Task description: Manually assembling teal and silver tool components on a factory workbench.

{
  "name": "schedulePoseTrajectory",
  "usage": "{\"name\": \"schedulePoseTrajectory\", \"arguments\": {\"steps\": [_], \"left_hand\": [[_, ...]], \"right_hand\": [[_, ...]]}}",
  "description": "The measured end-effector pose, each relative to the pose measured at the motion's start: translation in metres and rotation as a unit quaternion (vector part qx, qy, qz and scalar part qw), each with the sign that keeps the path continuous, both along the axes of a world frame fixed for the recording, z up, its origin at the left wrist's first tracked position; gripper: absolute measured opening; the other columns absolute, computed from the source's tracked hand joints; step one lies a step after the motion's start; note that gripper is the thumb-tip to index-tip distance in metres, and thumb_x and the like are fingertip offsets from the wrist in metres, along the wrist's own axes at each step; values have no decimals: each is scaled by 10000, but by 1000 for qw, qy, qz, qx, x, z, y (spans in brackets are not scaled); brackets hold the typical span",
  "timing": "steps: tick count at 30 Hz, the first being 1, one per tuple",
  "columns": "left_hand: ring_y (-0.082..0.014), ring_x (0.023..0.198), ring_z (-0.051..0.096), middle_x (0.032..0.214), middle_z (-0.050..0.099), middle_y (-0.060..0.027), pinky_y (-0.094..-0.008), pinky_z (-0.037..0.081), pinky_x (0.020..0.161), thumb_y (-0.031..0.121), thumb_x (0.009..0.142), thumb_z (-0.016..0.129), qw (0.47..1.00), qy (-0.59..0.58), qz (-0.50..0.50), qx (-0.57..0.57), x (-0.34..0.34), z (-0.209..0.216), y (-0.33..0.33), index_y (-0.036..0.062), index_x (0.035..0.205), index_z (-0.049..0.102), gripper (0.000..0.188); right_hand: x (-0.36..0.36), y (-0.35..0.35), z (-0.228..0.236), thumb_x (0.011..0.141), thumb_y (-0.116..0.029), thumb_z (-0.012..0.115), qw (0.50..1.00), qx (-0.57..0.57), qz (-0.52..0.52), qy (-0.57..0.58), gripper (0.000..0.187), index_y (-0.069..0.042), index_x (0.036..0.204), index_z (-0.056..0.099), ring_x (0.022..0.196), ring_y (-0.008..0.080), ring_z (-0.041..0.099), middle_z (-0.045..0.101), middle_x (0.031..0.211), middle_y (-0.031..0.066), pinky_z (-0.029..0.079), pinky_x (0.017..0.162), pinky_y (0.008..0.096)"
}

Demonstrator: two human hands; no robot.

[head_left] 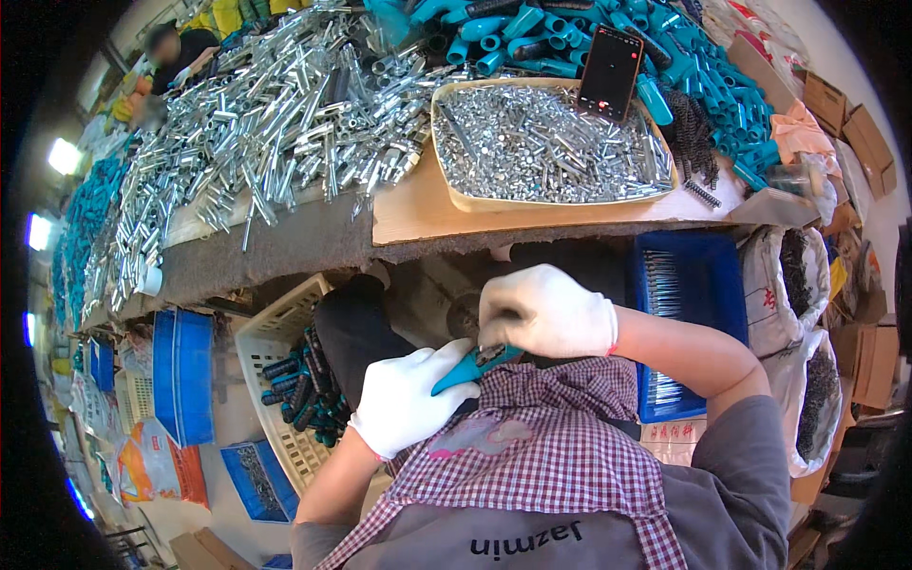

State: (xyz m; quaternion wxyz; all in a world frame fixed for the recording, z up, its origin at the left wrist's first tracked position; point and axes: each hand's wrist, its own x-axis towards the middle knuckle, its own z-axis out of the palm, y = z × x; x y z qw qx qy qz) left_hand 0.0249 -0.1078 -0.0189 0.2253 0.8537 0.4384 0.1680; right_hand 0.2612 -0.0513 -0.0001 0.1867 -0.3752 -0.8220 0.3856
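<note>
Over my lap, my left hand (410,397), in a white glove, is closed round a teal plastic handle (460,371) with a black part at its far end. The handle lies tilted, its far end up and to the right. My right hand (549,312), also gloved, is curled just above that black end with fingertips pinched together. What they pinch, if anything, is hidden by the glove. Beneath both hands is a checked apron (560,432). Left of my lap, a cream crate (255,356) holds several teal and black handles (306,385).
Ahead, the bench (408,217) carries heaped metal tubes (275,114), a cream tray (560,202) of small metal parts, a phone (610,74) leaning there, and piled teal handles (717,95). A blue bin (712,285) of thin metal rods and white sacks (774,313) stand right.
</note>
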Motion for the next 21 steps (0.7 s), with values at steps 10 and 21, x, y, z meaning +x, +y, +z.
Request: {"name": "schedulePoseTrajectory", "arguments": {"steps": [10, 21], "left_hand": [[-259, 675, 687, 824, 703, -98, -337, 545, 585, 352, 754, 800, 998, -48, -13, 50, -1, 9, 4, 103, 1202, 685, 525], [-276, 769, 706, 985, 727, -119, -355, 564, 687, 320, 728, 808, 1000, -22, 1, -10, 5, 13, 2, 62, 1162, 697, 518]], "right_hand": [[6, -40, -83, 954, -144, 582, 972, -52, -18, 228, 185, 3, 1030, 665, 721, 111, 594, 634, 801, 48, 494, 637, 281], [-18, -53, -89, 936, -248, 656, 660, -585, -120, 455, 228, -55, 1058, 650, 688, 101, 550, 607, 829, 12, 448, 612, 243]]}}
